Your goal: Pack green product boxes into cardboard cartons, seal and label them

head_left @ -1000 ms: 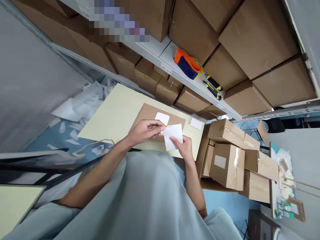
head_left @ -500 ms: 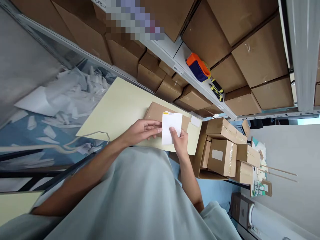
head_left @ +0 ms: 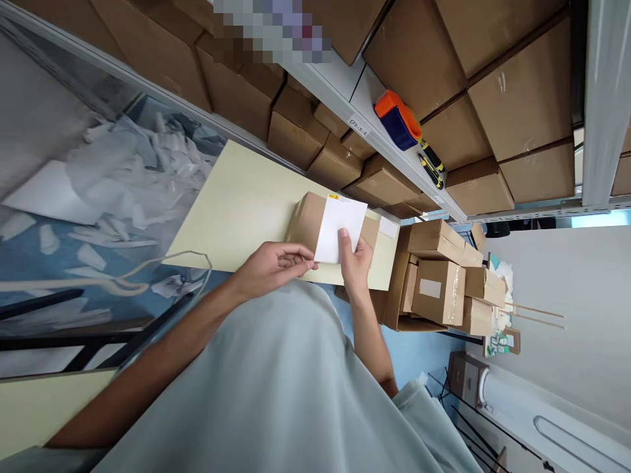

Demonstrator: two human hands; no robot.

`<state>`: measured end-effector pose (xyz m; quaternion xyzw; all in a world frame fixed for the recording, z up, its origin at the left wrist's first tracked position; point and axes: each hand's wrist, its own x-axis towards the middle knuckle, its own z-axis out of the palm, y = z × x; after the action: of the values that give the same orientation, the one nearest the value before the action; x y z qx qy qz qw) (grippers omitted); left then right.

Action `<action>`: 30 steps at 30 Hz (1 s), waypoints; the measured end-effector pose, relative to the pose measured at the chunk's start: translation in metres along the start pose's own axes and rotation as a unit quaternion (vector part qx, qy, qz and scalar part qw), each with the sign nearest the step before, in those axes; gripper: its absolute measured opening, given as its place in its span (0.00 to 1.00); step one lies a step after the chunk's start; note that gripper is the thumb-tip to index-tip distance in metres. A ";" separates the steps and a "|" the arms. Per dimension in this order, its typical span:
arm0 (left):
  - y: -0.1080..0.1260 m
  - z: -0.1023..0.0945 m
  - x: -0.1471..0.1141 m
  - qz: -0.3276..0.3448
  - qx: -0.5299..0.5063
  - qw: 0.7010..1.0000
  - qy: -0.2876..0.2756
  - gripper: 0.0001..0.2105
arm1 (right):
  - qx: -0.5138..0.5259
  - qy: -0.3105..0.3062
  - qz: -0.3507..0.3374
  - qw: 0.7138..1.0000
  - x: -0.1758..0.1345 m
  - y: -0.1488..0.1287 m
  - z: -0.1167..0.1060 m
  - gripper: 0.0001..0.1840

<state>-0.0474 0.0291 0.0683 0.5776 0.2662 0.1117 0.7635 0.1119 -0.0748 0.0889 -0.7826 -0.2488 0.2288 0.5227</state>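
Observation:
A white label (head_left: pixel 335 226) with a small yellow mark and fine print along its top edge is held over a brown cardboard box (head_left: pixel 304 223). My right hand (head_left: pixel 355 263) grips its lower right part, thumb on the face and fingers behind. At the lower left corner of the label, the fingertips of my left hand (head_left: pixel 276 266) are pinched together, the other fingers curled. The box lies on a pale yellow tabletop (head_left: pixel 236 197) and is partly hidden by the label. Whether the label touches the box I cannot tell.
A shelf with cardboard boxes (head_left: pixel 298 135) runs behind the table; an orange and blue tape dispenser (head_left: pixel 398 121) and yellow-black cutters (head_left: pixel 431 171) lie on it. A large open carton (head_left: pixel 394 309) holding boxes stands at right. Scrap paper (head_left: pixel 133 157) covers the floor at left.
The label has moved up and tilted slightly in my right hand. My left fingertips have come down to its lower left corner. The view has shifted a little.

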 end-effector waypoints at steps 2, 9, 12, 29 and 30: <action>0.002 -0.001 -0.001 0.005 0.006 1.000 0.002 0.18 | 0.001 0.005 -0.002 1.000 0.000 -0.002 0.000 0.30; 0.007 0.005 0.001 0.020 0.014 1.000 0.012 0.18 | 0.012 -0.003 0.001 1.000 0.002 0.000 -0.004 0.30; 0.008 0.010 0.003 0.028 0.026 0.999 0.016 0.19 | 0.026 -0.005 0.005 1.000 0.003 0.002 -0.008 0.30; -0.001 0.062 0.033 0.017 0.093 0.992 0.080 0.18 | 0.001 -0.010 -0.009 1.000 0.021 0.035 -0.049 0.31; -0.002 0.064 0.035 0.021 0.100 0.991 0.089 0.17 | -0.008 -0.018 -0.038 0.999 0.021 0.034 -0.054 0.28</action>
<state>0.0161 -0.0072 0.0693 0.6439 0.3309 0.1513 0.6731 0.1667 -0.1109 0.0741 -0.7727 -0.2894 0.2204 0.5202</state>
